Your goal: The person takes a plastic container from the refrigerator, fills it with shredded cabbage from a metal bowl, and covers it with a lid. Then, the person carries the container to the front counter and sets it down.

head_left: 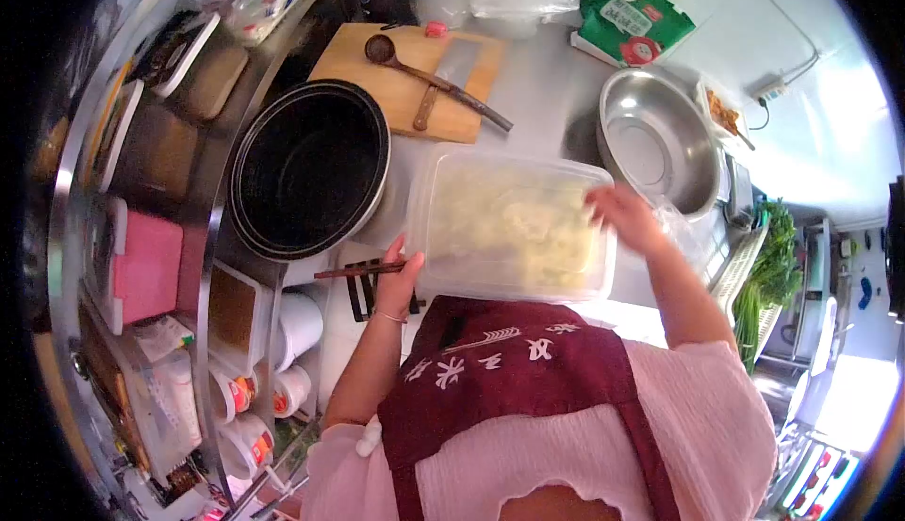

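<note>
A clear plastic food box [514,281] with a translucent lid [471,167] is in front of me, with pale yellowish pieces showing blurrily through it. My left hand [403,278] grips the box's left edge and also has brown chopsticks [358,270] in it, pointing left. At the opposite side, my right hand [627,217] is over the lid's right edge, fingers bent and apart, a little blurred. Whether its fingertips press on the lid is hard to see.
A large black pot [316,172] stands left. Behind lies a cutting board [339,59] with a cleaver [452,64] and a ladle [382,49]. To the right are a steel bowl [650,144] and leafy greens [773,257]. A green bag [627,16] stands at the back.
</note>
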The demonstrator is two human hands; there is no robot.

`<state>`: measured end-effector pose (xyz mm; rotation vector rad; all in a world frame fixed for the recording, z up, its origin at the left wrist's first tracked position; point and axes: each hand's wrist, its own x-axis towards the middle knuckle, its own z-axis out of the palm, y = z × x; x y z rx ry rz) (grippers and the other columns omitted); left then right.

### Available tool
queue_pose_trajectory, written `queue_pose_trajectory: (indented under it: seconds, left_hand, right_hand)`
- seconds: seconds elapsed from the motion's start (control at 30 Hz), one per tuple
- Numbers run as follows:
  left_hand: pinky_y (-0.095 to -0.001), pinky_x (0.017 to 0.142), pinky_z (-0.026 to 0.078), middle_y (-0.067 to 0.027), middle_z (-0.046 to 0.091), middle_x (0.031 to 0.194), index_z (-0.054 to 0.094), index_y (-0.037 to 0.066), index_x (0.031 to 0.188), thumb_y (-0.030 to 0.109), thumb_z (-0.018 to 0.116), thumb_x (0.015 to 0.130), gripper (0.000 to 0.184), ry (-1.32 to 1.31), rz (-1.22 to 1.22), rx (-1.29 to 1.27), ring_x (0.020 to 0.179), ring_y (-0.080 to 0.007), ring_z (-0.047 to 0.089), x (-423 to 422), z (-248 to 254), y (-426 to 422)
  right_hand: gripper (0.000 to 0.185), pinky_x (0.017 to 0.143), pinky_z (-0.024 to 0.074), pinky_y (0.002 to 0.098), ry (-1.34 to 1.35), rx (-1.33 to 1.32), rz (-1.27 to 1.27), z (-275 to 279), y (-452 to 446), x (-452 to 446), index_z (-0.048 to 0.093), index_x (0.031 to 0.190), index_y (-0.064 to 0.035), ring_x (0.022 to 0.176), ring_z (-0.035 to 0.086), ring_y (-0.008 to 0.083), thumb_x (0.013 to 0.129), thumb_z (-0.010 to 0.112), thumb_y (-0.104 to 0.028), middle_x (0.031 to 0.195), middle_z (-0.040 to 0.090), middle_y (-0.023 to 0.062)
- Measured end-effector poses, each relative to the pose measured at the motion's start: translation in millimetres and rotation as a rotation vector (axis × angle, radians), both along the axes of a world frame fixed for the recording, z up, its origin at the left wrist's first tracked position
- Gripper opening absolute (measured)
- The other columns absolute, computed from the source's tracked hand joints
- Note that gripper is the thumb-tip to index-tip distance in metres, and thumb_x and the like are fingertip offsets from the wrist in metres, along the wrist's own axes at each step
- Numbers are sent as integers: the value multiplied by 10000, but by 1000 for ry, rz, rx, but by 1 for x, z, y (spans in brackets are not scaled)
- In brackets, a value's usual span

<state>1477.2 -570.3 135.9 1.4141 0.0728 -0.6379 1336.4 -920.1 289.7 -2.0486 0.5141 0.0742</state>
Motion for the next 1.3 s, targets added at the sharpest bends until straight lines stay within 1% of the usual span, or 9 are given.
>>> queue_pose_trajectory:
  seconds: [0.1,0.17,0.3,0.43,0.5,0.6,0.7,0.93,1.3]
  left_hand:
    - [-352,961,379,-115,493,1228,338,47,1360,181,650,805,651,17,-46,-63,1104,-219,489,2,-14,4]
    - [-292,845,383,-51,475,1048,359,53,1350,165,655,804,631,1,-36,-81,943,-152,463,3,-24,4]
    - [-251,768,405,-11,499,932,366,41,1341,153,652,809,614,22,6,-97,843,-103,476,-1,-6,-2]
    - [-270,806,417,-38,527,984,360,30,1341,156,642,816,609,-27,-21,-90,880,-121,506,2,-11,2]
    - [-346,952,386,-90,497,1242,402,37,1312,177,627,816,563,-26,-51,-97,1116,-199,481,0,-6,1]
    - [-338,947,385,-77,501,1241,424,33,1297,183,618,815,540,42,-23,-84,1115,-191,481,1,-15,2]
    - [-306,837,433,-64,550,1048,401,40,1319,159,644,814,573,26,2,-185,945,-156,533,1,-19,2]
    - [-321,944,386,-69,537,1210,435,27,1293,177,600,832,512,67,95,-214,1085,-179,509,-28,-6,2]
    - [-323,917,404,-72,539,1189,442,8,1275,126,602,823,494,94,410,-269,1072,-156,503,-137,21,42]
  right_hand:
    - [254,773,485,299,257,135,358,-6,48,-69,548,1134,-55,930,572,140,912,524,-176,1123,575,82]
    - [333,900,436,355,176,415,375,-29,66,-114,524,1208,-112,1083,518,217,894,558,-214,1286,475,101]
    - [317,866,453,374,489,-89,692,-62,5,-172,564,1158,-77,985,574,253,889,552,-243,1127,595,115]
    - [392,704,508,387,381,201,-320,-89,-24,-161,558,1146,-35,821,608,237,916,479,-342,1007,613,128]
    - [526,742,498,386,198,171,-590,-112,-29,-131,503,1212,-11,858,600,228,912,447,-439,1057,589,130]
    - [660,808,476,372,113,540,-763,-134,-41,-87,439,1282,-13,923,582,239,884,426,-539,1109,571,129]
    - [785,913,420,377,144,591,-733,-157,-44,-61,415,1288,3,1034,536,239,845,392,-644,1151,538,140]
    - [518,843,448,346,-53,569,-771,-131,-21,-47,508,1161,7,982,544,222,906,449,-440,1085,572,127]
    - [559,912,401,357,-89,577,-463,-178,-35,-64,487,1232,-12,1048,514,231,889,464,-453,1178,540,115]
